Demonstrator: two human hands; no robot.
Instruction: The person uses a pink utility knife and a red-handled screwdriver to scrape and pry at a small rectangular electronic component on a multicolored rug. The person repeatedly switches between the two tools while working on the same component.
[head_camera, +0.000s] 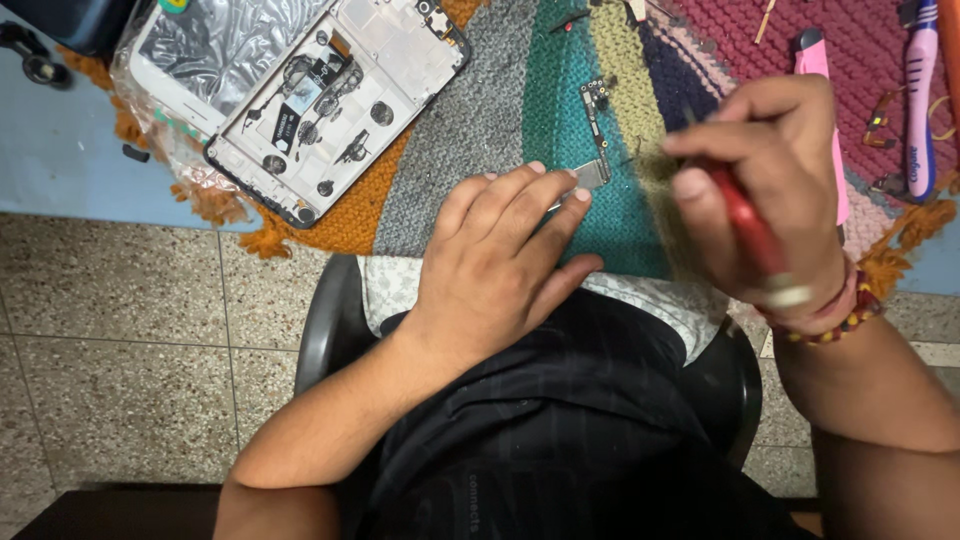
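Even, bright overhead light; glare on the plastic wrap (215, 40); right hand (770, 190) motion-blurred.

One head-worn view looks steeply down, close over the lap, with the table (60, 150) toward twelve o'clock.

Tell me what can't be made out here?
Head view only:
- Red tool in the right hand: tip blurred by motion.
- Small circuit strip under the left hand: near end covered by fingertips.
- Opened phone: top cut off by the picture's edge.
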